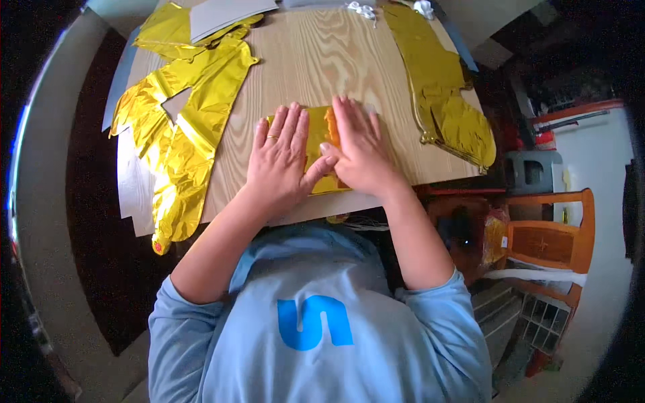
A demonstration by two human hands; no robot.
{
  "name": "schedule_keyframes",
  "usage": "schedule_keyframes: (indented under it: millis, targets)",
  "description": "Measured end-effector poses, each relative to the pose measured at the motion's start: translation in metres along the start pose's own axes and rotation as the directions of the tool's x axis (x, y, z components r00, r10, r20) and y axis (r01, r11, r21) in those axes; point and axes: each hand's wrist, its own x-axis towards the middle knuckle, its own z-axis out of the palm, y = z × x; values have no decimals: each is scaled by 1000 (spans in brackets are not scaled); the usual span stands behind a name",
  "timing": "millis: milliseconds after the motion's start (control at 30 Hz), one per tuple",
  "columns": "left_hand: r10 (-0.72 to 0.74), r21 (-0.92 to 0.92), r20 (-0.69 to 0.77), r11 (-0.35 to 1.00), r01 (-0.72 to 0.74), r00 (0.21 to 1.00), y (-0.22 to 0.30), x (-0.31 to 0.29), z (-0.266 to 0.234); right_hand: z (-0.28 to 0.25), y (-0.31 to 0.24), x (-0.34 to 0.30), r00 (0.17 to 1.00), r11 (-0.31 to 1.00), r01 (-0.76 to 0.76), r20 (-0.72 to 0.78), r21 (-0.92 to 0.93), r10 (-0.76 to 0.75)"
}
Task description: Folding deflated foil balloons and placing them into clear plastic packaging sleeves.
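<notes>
Close to the table's near edge lies a folded gold foil sheet, probably a flat foil balloon, with an orange strip showing along it. My left hand rests flat over its left side, fingers stretched forward. Flat on its right side is my right hand, beside the orange strip, its fingers extended. The thumbs come close together over the foil's middle. Neither hand grips anything, and both palms hide much of the sheet.
Flat gold foil balloons spread over the table's left side, one overhanging the near edge. More gold foil lies at right. Grey sheets and white ribbon sit at the back of the wooden table. A wooden chair stands right.
</notes>
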Motion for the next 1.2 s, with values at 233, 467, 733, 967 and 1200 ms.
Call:
schedule_keyframes:
  millis: [233,467,733,967,1200]
  targets:
    - [-38,-30,55,999,40,998,3,0,-5,-80,16,-83,893,931,-287,-291,225,345]
    - [-29,-6,61,1000,29,998,11,14,-23,-37,18,-138,781,243,-519,339,819,525]
    - [-24,34,-47,999,26,999,18,15,-17,-25,-2,-119,736,-3,-468,392,883,552]
    - [-62,18,29,998,62,998,17,12,-15,-60,18,-148,700,288,-488,172,824,694]
    - [-41,-1,-15,999,41,999,11,2,-3,-141,51,-161,616,658,-435,-330,615,715]
